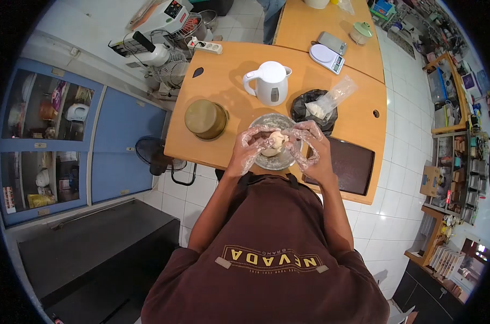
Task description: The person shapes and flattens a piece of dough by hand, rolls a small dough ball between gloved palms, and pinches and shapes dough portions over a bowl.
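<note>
A small pale lump of dough is held between my two floury hands, above a metal bowl. My left hand pinches it from the left side, fingertips pressed against it. From the right, my right hand grips its other edge with thumb and fingers. More pale dough shows beneath, partly hidden by the fingers; whether it is one piece with the held lump I cannot tell. White flour coats the bowl's inside and both hands.
Behind the bowl stands a white kettle. A brass-coloured pot is at the left. A black bag with a clear plastic packet, a dark tray and a scale lie right. A person's leg shows beyond.
</note>
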`<state>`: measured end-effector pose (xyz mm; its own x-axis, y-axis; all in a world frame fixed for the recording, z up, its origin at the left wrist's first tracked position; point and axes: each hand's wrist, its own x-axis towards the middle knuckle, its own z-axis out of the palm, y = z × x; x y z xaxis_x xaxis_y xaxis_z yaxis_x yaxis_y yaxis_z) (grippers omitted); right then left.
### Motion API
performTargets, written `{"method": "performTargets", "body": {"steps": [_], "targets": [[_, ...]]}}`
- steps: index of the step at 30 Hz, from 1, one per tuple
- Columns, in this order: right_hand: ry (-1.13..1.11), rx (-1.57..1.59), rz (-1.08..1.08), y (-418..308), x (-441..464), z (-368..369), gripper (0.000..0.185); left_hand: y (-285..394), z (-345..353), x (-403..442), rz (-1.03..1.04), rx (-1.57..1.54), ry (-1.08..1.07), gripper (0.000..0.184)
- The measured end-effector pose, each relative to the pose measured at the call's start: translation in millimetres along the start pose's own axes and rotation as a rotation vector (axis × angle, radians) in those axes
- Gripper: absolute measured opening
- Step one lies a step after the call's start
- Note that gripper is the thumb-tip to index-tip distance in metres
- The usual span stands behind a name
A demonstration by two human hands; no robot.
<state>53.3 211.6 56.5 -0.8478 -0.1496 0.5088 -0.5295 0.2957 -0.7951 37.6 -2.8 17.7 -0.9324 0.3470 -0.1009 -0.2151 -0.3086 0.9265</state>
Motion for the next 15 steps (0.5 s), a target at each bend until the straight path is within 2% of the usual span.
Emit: {"method": "performTargets", "body": {"steps": [2, 8, 11, 15], "targets": [[-0.058, -0.009, -0.002, 4.4, -2.0, -2.4, 0.026, 1.5, -0.4, -0.6, -0.042, 0.006, 0.004, 0.037], [-0.047, -0.042, 0.058, 16.6, -11.0, 1.7, 0.027, -17.8, -12.6, 0.6, -0.067, -0.119, -0.043, 0.034], [-0.016, 0.051, 0.043, 6.6, -4.5, 1.3, 0.027, -11.7, -9.6, 1.1, -0.066, -0.08, -0.05, 0.034], [-0.038, 0.014, 0.028, 10.8, -6.8, 0.6, 0.025, -11.3, -8.2, 1.4, -0.036, -0.059, -0.021, 0.034]]}}
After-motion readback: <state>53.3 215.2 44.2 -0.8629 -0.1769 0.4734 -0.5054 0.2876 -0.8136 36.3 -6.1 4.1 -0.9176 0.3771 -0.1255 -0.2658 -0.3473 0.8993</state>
